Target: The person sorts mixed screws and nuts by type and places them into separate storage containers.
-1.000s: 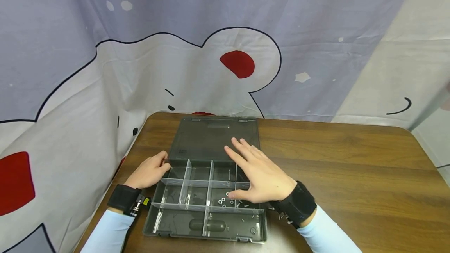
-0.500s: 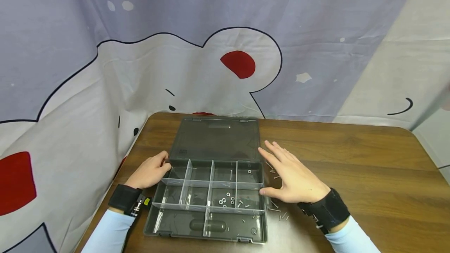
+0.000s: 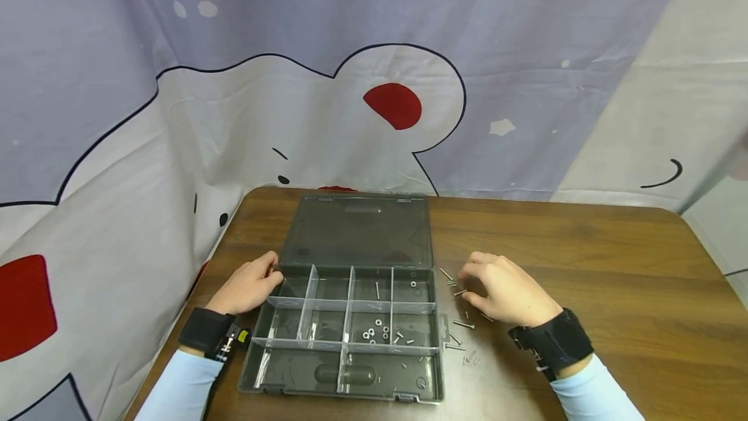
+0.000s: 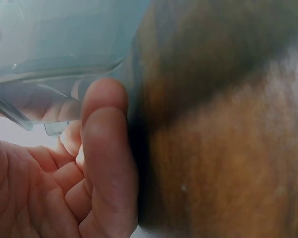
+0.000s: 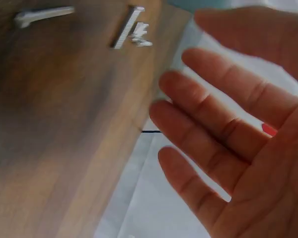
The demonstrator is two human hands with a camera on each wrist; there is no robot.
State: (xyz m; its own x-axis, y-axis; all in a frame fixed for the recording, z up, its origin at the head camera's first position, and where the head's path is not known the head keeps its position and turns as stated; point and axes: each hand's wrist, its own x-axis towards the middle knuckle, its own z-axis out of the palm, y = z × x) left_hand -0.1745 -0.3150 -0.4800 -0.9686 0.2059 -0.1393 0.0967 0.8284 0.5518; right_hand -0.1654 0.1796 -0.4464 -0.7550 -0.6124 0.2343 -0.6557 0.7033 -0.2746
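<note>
A smoky clear plastic compartment box (image 3: pixel 339 395) lies with its lid (image 3: pixel 358 229) folded back. My left hand (image 3: pixel 247 287) grips its left side near the hinge; in the left wrist view the thumb (image 4: pixel 109 158) presses against the plastic. Just right of the box, my right hand (image 3: pixel 510 292) hovers over loose screws (image 3: pixel 464 325), its fingers loosely bent and spaced apart. The right wrist view shows a bare palm (image 5: pixel 268 173), with a screw (image 5: pixel 44 16) and others on the wood beyond the fingers. Small nuts (image 3: pixel 367 336) sit in one middle compartment.
Some compartments hold a few short screws (image 3: pixel 398 338); one at the back holds a longer screw (image 3: pixel 377 290). The brown wooden table (image 3: pixel 590 265) extends to the right. A patterned curtain (image 3: pixel 514 70) hangs along its back and left edges.
My right hand has moved right from over the box to the loose screws beside it, and its spread fingers have bent downward. The left hand keeps its place on the box.
</note>
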